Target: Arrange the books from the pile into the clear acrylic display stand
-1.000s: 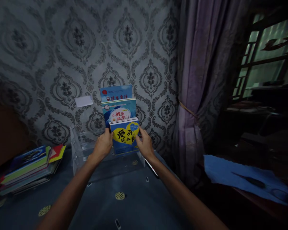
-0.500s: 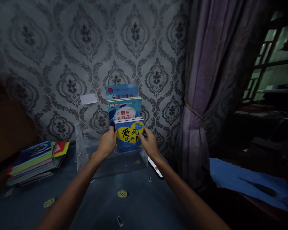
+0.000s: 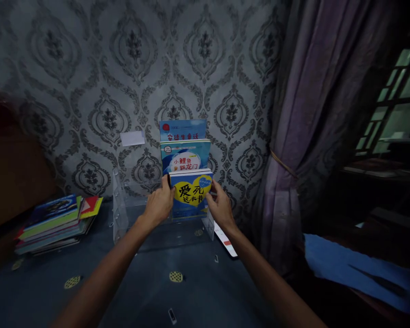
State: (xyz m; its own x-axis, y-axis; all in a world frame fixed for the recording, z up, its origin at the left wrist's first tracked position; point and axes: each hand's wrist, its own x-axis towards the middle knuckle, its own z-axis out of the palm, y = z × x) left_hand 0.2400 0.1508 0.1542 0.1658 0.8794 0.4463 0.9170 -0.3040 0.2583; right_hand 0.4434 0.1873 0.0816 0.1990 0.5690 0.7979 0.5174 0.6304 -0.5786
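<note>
View's swung a bit L vs 1s ago, baring more of phone, but L hand & R hand still pinch opp. edges of blue bk (爱死这本书), fingers closed on it, upright at clear rack, w/ 小鲤鱼跳龙门 bk & 安徒生童话 bk behind.

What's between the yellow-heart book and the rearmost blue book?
In the head view, the teal 小鲤鱼跳龙门 book shows there, its lower part hidden.

Upright blue book, yellow-hearted cover
</note>
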